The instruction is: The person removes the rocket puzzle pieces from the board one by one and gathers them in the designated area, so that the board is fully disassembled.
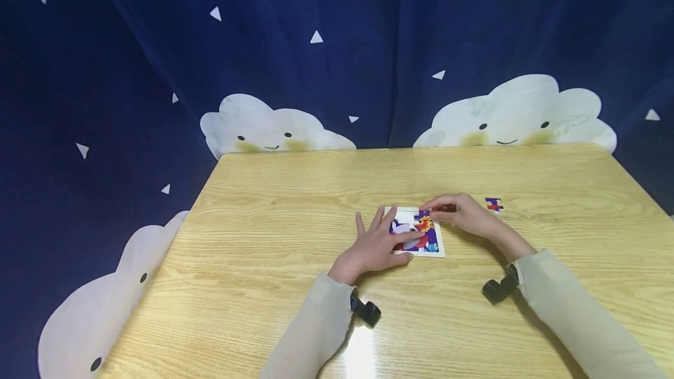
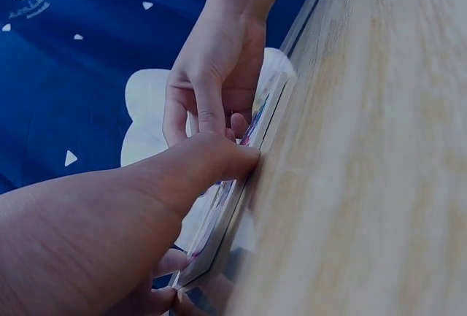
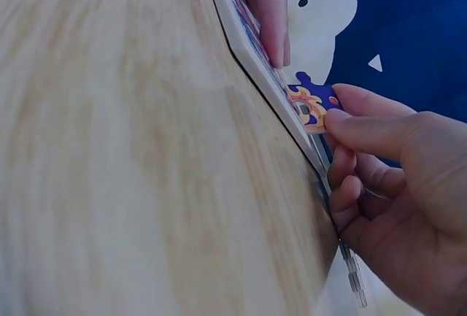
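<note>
Currently, we have the right hand (image 1: 463,213) with thumb and forefinger clamped on a flame-patterned puzzle piece (image 3: 315,103), at the far right corner of the puzzle board (image 1: 442,245). The left hand (image 1: 375,246) lies across the board, fingers spread apart. A loose piece (image 1: 494,204) sits right of it on the tabletop (image 1: 263,221). We judge this a fitting step; the next move probably calls for aligning the tab, then pressing flat.

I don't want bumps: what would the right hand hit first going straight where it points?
Probably the puzzle, just by the piece in the right hand; skimming over, it might meet the left hand instead. Height is unclear.
</note>
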Demonstrator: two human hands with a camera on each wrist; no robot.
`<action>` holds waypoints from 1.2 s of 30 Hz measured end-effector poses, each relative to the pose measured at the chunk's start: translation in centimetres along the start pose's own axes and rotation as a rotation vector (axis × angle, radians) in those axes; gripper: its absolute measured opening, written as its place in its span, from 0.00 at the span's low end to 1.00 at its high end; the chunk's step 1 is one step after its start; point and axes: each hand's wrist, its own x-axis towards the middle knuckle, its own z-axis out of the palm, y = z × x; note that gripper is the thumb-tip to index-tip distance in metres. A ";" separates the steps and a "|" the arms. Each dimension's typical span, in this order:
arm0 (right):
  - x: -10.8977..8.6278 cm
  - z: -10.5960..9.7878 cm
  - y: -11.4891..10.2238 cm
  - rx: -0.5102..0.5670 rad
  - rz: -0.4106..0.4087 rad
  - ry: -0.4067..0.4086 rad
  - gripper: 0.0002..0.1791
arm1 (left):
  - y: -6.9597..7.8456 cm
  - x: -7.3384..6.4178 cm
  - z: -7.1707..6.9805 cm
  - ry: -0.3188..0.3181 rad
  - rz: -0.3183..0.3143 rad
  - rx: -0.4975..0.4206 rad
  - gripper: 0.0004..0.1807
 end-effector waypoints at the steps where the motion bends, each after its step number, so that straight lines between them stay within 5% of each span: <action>1: 0.0 0.0 0.0 0.002 0.005 -0.005 0.12 | 0.0 0.0 0.0 0.000 0.001 0.000 0.28; 16: 0.5 -0.3 -0.3 0.069 0.122 -0.045 0.12 | -0.1 0.0 0.0 -0.007 0.008 0.001 0.28; 36: 0.6 -0.3 0.0 0.104 0.135 -0.051 0.13 | 0.2 0.0 -0.1 -0.009 -0.010 0.016 0.29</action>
